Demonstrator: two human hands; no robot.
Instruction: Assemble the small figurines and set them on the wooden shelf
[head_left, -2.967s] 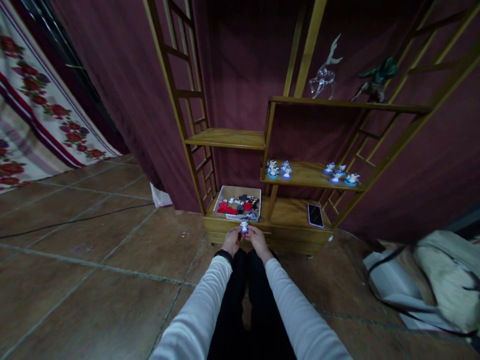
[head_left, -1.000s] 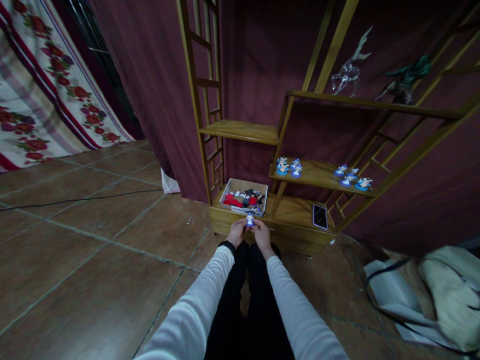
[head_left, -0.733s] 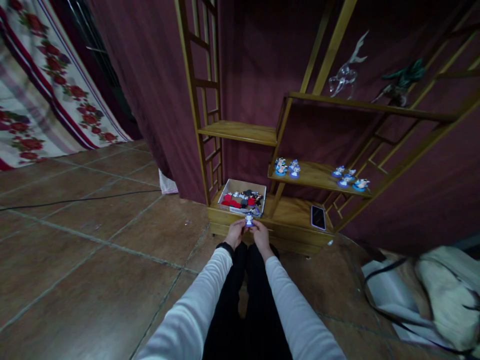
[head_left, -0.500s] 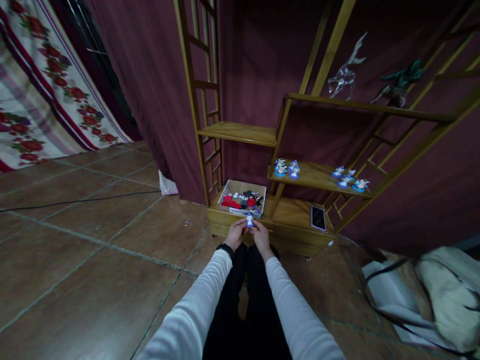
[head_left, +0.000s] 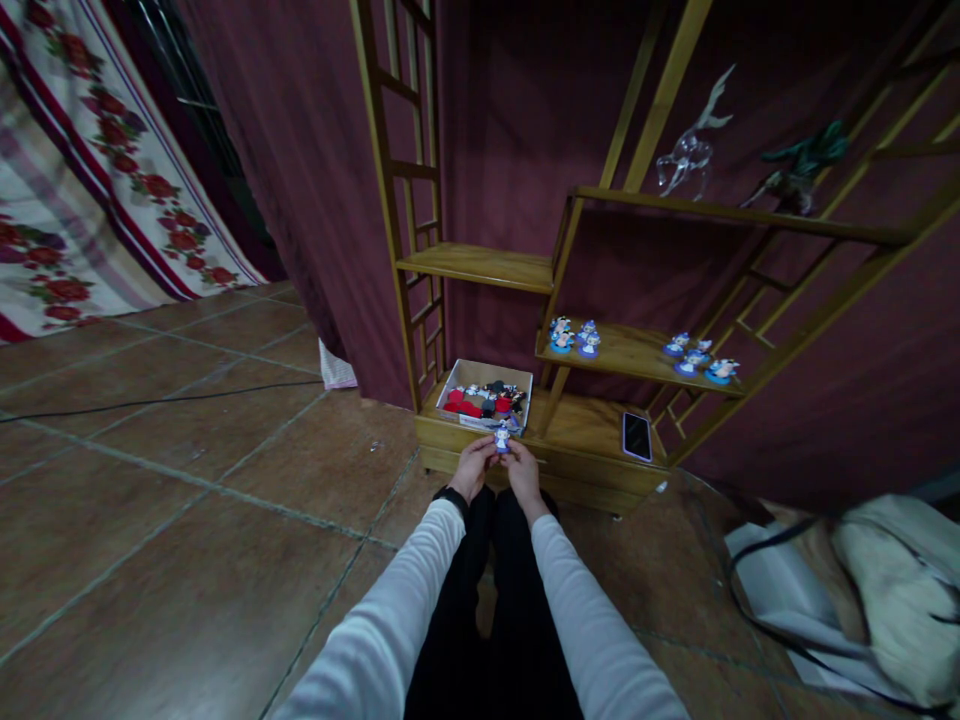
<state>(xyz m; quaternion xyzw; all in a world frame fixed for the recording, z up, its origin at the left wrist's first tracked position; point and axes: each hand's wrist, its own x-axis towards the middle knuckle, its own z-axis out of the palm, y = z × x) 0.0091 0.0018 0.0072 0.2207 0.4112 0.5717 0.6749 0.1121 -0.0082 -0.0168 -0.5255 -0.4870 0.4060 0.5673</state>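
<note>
A small white-and-purple figurine (head_left: 502, 438) is held upright between my two hands, just in front of the box. My left hand (head_left: 474, 467) grips its base from the left, fingers closed. From the other side, my right hand (head_left: 522, 470) is closed on the same base. Right behind it, an open cardboard box (head_left: 450, 376) holds several jumbled figures in red, black and white. On the middle shelf (head_left: 626, 352), several similar figurines stand in two groups, the left one (head_left: 588, 340) and the right one (head_left: 690, 358).
A phone or tablet (head_left: 637, 437) lies on the low cabinet top, right of the box. Glass deer (head_left: 685, 155) and a dark green ornament (head_left: 804, 165) stand on the upper shelf. A pale bag (head_left: 896, 590) with a dark strap is on the floor at right. A black cable (head_left: 165, 399) crosses the tiles.
The figurine has risen slightly and shifted a touch to the right between my fingers. My arms and the shelf items stay as they were.
</note>
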